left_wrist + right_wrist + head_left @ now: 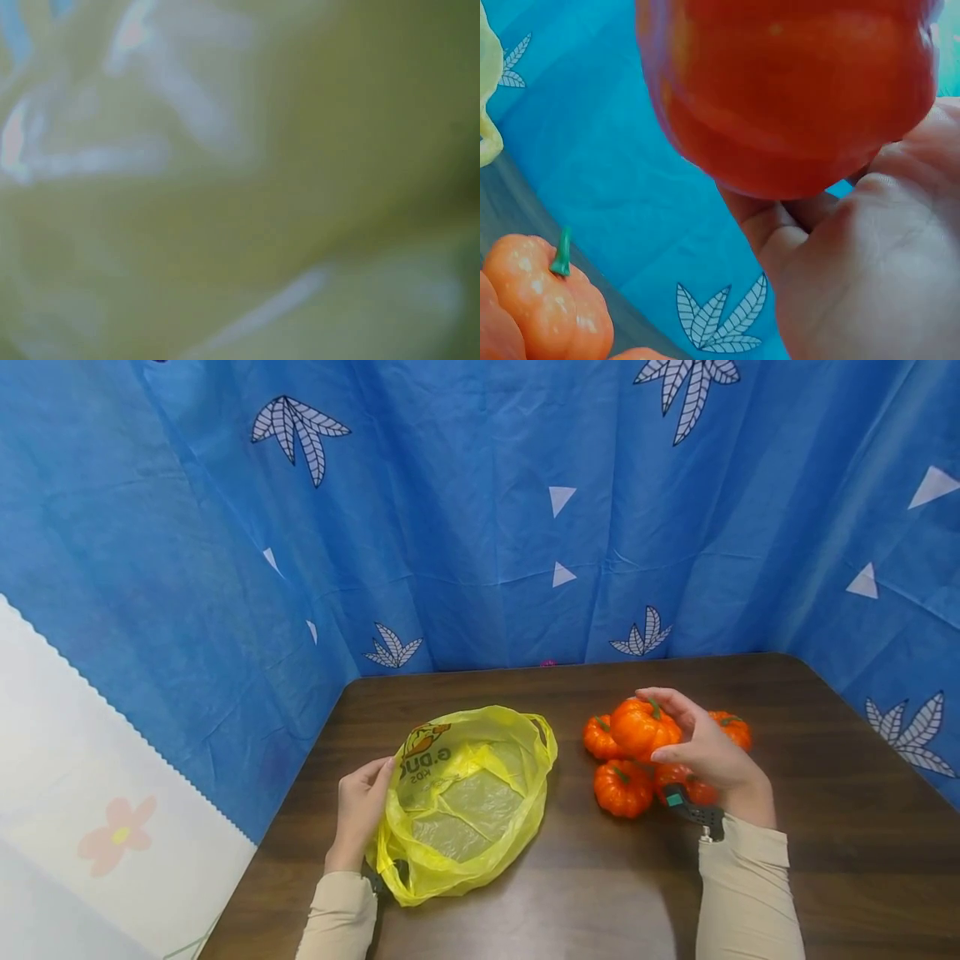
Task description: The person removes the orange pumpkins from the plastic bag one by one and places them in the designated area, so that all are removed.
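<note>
In the head view my right hand (716, 756) holds a small orange pumpkin (641, 728) with a green stem, between thumb and fingers. The right wrist view shows that held pumpkin (787, 90) large, lifted off the table. My left hand (362, 810) pinches the left rim of a yellow plastic bag (517, 835), whose mouth faces up. Blurred yellow film of the bag (225, 225) fills the left wrist view, so the left fingers are hidden there. Beneath and around my right hand sit several more pumpkins, among them a front one (623, 788) and a rear right one (731, 729).
A dark brown wooden table (585, 893) carries the bag at left and the pumpkins at right. Blue curtain (480, 527) with leaf prints hangs along the table's back and sides. White cloth (90, 760) with a flower print is at far left.
</note>
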### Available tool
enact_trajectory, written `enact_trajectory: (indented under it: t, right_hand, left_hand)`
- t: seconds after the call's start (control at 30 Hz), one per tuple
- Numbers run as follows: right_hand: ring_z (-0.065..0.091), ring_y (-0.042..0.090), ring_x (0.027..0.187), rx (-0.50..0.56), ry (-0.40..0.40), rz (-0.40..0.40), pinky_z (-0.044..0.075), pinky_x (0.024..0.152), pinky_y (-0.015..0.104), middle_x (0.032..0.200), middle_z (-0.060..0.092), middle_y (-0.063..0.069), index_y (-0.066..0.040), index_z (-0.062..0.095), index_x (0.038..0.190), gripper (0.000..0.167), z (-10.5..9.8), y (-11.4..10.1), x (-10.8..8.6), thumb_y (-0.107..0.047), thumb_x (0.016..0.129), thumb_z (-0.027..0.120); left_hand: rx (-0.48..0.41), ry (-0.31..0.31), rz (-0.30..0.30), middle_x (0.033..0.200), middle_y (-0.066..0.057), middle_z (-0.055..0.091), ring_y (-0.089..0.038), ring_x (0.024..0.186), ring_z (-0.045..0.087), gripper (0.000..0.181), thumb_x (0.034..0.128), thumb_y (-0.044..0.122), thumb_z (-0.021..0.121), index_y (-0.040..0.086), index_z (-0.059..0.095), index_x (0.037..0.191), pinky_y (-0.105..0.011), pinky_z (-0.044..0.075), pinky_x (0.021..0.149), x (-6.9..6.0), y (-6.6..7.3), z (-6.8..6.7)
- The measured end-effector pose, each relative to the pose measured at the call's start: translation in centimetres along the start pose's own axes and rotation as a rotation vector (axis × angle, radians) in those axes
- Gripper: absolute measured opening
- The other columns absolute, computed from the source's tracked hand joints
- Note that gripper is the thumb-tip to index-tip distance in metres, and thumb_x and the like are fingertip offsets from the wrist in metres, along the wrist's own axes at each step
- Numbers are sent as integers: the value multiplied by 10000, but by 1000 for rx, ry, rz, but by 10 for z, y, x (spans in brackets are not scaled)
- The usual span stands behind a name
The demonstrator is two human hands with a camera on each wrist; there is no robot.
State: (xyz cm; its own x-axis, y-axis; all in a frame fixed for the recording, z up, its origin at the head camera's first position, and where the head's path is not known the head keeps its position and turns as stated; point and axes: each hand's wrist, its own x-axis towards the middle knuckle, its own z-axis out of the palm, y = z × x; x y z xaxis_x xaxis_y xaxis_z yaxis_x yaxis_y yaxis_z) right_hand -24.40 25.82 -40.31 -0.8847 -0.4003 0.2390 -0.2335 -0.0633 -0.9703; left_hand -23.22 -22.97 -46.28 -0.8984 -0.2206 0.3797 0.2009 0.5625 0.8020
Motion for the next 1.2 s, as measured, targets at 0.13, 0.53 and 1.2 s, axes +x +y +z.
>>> enact_trajectory:
  t: [0.13,0.53,1.2]
  right_hand:
    - [629,152,1012,29,2,13,619,773,304,1356,548,-3,-148,443,1424,596,-4,1,-6,65,901,633]
    - [637,150,1044,215,-11,-99,617,788,303,1374,542,16,-106,402,1499,630,-26,13,-24,113,916,495]
    - [596,210,1208,440,-56,-334,569,954,308,1475,473,103,-16,337,1465,597,-47,31,-44,215,919,409]
  left_hand:
    - [-9,3,3,1021,-128,774,-260,931,727,272,996,274,635,52,777,1064,-157,556,760,0,-1,1]
    - [-7,20,30,1006,-120,778,-248,916,729,253,993,254,642,50,783,1042,-142,550,757,0,-3,1]
    - [-7,9,23,1012,-128,776,-259,917,730,271,995,271,637,48,780,1055,-158,551,756,0,0,0]
